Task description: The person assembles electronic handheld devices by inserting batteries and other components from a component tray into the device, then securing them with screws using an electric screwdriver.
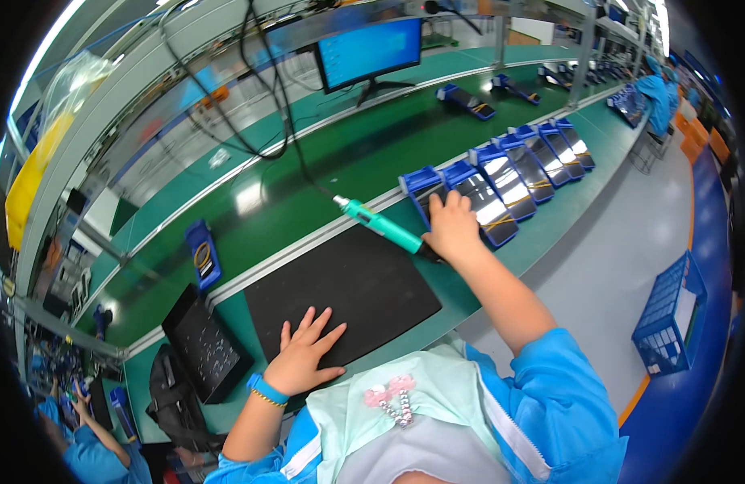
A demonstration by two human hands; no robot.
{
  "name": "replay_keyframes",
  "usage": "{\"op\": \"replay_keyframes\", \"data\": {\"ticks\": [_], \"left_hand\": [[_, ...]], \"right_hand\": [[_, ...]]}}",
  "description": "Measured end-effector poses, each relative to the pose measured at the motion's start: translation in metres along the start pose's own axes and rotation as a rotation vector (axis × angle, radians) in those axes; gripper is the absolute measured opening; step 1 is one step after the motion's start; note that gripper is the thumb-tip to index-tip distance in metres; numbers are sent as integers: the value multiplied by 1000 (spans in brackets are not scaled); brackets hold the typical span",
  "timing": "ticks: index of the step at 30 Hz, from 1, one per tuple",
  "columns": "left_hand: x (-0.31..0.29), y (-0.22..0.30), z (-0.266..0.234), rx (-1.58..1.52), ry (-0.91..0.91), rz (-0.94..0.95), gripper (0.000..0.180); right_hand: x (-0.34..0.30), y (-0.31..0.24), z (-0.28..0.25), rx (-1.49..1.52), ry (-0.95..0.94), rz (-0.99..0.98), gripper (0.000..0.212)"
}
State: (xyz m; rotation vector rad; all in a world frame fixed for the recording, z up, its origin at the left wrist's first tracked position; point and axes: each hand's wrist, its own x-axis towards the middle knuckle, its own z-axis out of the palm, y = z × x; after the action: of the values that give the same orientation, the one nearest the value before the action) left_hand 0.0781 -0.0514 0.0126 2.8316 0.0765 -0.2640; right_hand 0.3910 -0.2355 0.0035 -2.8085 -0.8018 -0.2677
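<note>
My left hand (305, 355) lies with its fingers spread on a black mat (348, 282) and holds nothing. My right hand (454, 231) reaches to the nearest of several blue holders (419, 179) with dark glossy panels, standing in a row at the right. Its fingers are bent over that holder, and the hand covers much of its panel. Just left of this hand, a green and black electric screwdriver (384, 226) hangs slanted on its cable, apart from the fingers as far as I can see.
A black box (207, 347) of small parts stands left of the mat, beside a black bag (175, 395). Another blue holder (202, 254) sits on the green conveyor (324, 181). A monitor (371, 52) stands behind. A blue crate (669, 319) is on the floor; co-workers (653, 97) sit farther off.
</note>
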Motion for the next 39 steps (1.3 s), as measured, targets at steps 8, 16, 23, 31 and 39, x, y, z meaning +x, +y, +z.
{"op": "replay_keyframes", "data": {"ticks": [8, 16, 23, 31, 39], "left_hand": [[1, 4, 12, -34, 92, -19, 86], [4, -3, 6, -1396, 439, 19, 56], [-9, -23, 26, -1565, 552, -164, 42], [-13, -31, 23, -1716, 597, -297, 35], [-7, -62, 41, -1657, 663, -456, 37]], "right_hand": [[2, 10, -5, 369, 89, 104, 80], [-81, -57, -66, 1878, -546, -229, 70], [-108, -140, 25, 2266, -1252, -21, 48], [-110, -159, 41, 1867, -974, -166, 51], [-71, -37, -14, 947, 223, -207, 52]]}}
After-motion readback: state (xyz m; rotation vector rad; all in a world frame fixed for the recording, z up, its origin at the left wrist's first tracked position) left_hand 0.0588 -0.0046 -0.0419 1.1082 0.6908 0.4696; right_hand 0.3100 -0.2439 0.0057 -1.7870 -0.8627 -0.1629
